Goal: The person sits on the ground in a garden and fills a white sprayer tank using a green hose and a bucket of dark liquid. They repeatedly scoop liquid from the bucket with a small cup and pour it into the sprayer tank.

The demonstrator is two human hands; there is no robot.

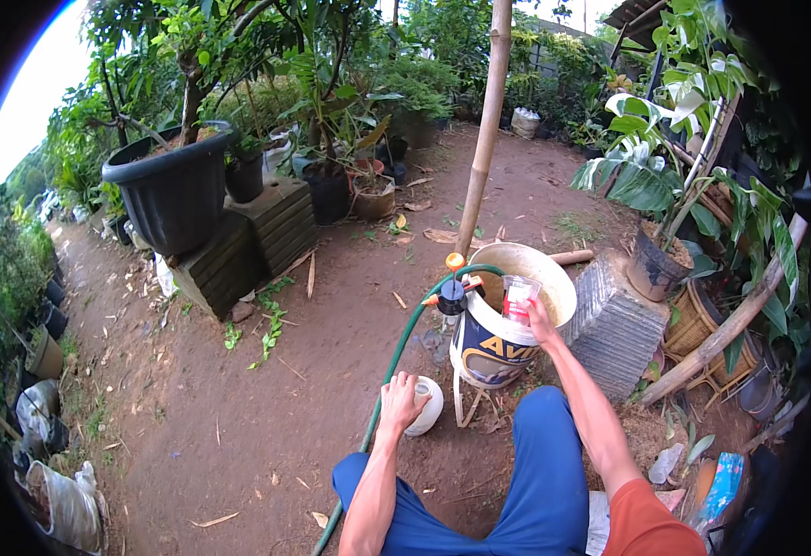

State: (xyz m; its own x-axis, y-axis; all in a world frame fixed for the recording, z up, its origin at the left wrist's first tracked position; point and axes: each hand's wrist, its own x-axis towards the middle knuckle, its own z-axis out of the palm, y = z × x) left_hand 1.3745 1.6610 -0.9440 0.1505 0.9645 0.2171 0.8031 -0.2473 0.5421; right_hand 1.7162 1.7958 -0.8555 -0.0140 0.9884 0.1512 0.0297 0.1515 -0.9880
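My left hand (402, 403) grips the neck of a white plastic bottle (427, 415) that stands on the soil between my knees and the bucket. In my right hand (541, 321) is a clear plastic cup (518, 300) with a red print, held over the rim of a large white and blue paint bucket (499, 347). A pump sprayer head (452, 295) with an orange knob and nozzle sits at the bucket's left rim. The green garden hose (405, 340) runs from below, past my left arm, over the rim into the bucket. How full the bucket is, I cannot tell.
A bamboo pole (483, 153) rises just behind the bucket. Ridged blocks (617, 320) stand at its right, with a potted variegated plant (659, 267) on them. At left a big black pot (172, 187) rests on stacked slabs (221, 257). Dry leaves lie on the soil.
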